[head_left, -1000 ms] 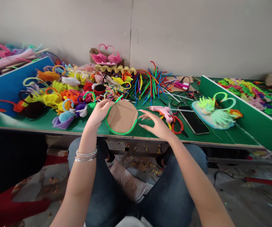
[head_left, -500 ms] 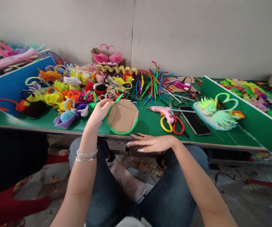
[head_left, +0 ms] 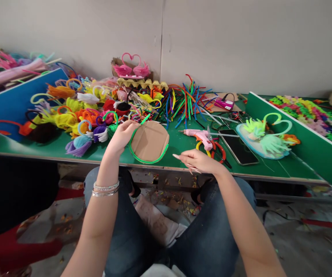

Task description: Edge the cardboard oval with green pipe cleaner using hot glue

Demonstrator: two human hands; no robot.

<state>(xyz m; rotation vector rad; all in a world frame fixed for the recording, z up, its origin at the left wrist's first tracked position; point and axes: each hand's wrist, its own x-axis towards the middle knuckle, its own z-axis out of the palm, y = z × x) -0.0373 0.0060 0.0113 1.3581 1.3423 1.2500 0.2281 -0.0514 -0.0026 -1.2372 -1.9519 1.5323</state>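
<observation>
My left hand (head_left: 124, 134) is closed on the upper left edge of a round cardboard disc (head_left: 150, 141). A green pipe cleaner (head_left: 146, 161) runs along the disc's left and lower rim, one end sticking up past my fingers. Over the table's front edge hovers my right hand (head_left: 199, 159), holding nothing, its fingers stretched and slightly apart. Just beyond it lie a pink glue gun (head_left: 198, 133) and scissors (head_left: 220, 152) with red and yellow handles, partly covered by the hand.
A phone (head_left: 239, 148) lies right of the scissors, beside a pair of green pipe-cleaner swans (head_left: 272, 140). Loose pipe cleaners (head_left: 189, 100) and yarn-like bird figures (head_left: 76, 119) are heaped behind and left. Blue (head_left: 15, 104) and green (head_left: 287, 134) boards flank the workspace.
My right hand has moved up and to the right, from below the table's edge toward the scissors. My left hand and the disc have stayed put.
</observation>
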